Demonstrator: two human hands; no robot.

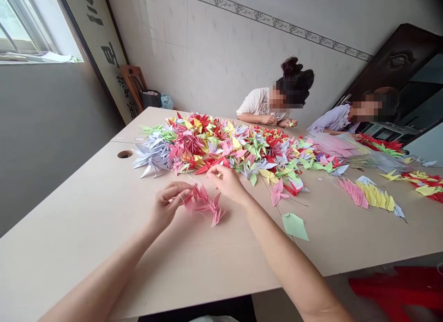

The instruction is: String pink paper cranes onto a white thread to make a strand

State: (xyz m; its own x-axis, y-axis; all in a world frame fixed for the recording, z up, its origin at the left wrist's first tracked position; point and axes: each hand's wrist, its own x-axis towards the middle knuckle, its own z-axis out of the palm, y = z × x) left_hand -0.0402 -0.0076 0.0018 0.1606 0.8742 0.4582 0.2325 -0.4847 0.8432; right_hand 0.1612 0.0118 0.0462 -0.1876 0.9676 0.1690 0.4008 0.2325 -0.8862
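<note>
a bunch of pink folded papers (209, 204) (thin pale threads trail from it) hangs low over the near part of the table (104, 229), pinched at its left end between the left hand's (169, 202) thumb and fingers. the right hand (226, 182) is curled just above and beside it; i cannot tell whether its fingertips grip anything. beyond lies a heap of multicoloured folded papers (188, 144), with a green sheet (295, 226) to the right. across the table, a person in a white top (255, 104) leans in.
</note>
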